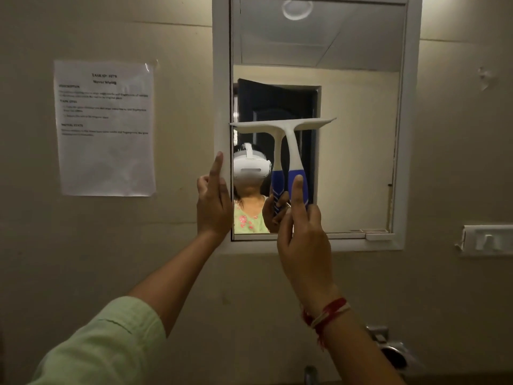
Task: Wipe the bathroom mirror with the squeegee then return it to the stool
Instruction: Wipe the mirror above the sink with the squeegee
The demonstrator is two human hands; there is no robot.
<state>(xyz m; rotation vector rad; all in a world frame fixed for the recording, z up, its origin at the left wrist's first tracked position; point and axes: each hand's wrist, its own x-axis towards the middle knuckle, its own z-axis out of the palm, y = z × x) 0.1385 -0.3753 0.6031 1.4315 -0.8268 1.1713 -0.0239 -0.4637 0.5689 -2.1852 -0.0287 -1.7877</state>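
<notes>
now we face a glossy rectangular mirror (pixel 361 151) in a smooth white painted frame (pixel 410 134), set in a matte beige wall (pixel 166 245) at the centre and upper right of the frame. a creased sheet of printed paper (pixel 105 129) is stuck flat to the wall at left. the squeegee (pixel 290 145) is a t-shaped piece of smooth white plastic: a long thin blade bar on top and a tapering neck that swells into a blue, rubbery-looking grip. our right hand (pixel 304 240) sits directly below it at centre, fingers curled round the lower end of the grip and the thumb laid straight up its blue face. our left hand (pixel 213 207) stands just to the left, apart from the tool, fingers straight and upright against the frame's left edge, holding nothing. the squeegee stands upright at the glass, its bar level across the mirror's left half, with the bar's left end reaching the frame's inner edge. its reflection shows beside it, with white ridges on the blue grip. a red and white thread band (pixel 324 315) circles our right wrist.
</notes>
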